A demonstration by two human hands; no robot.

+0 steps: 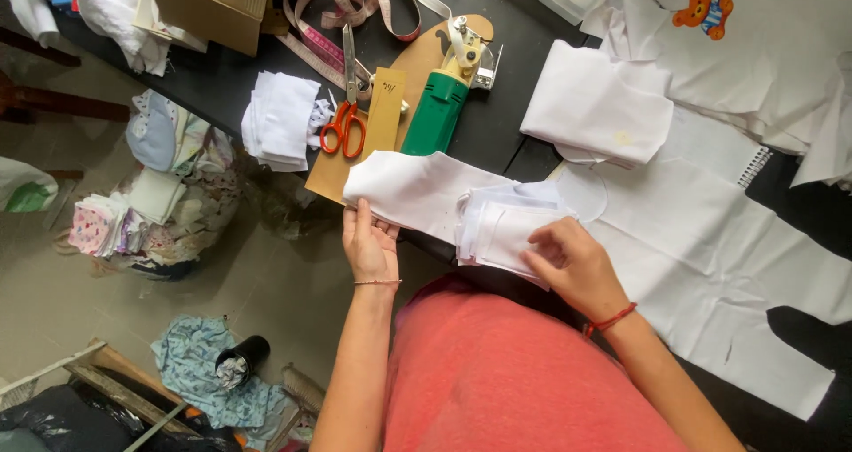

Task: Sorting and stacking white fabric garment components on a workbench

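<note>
My left hand [369, 243] holds the near edge of a long white fabric piece [415, 188] that lies across the dark table's edge. My right hand [572, 261] rests on a small stack of cut white fabric pieces [504, 223] beside it, fingers pinching the top layers. Larger white cut fabric panels [710, 239] spread out to the right under my right forearm. A red thread bracelet circles each wrist.
Orange-handled scissors [344, 125], a green electric fabric cutter [439, 106], a pink measuring tape [342, 12] and brown cardboard patterns [382, 114] lie on the black table [497, 123]. A folded white stack [596, 106] and a bear-print garment [754, 35] sit further right. Fabric scraps [160, 203] litter the floor.
</note>
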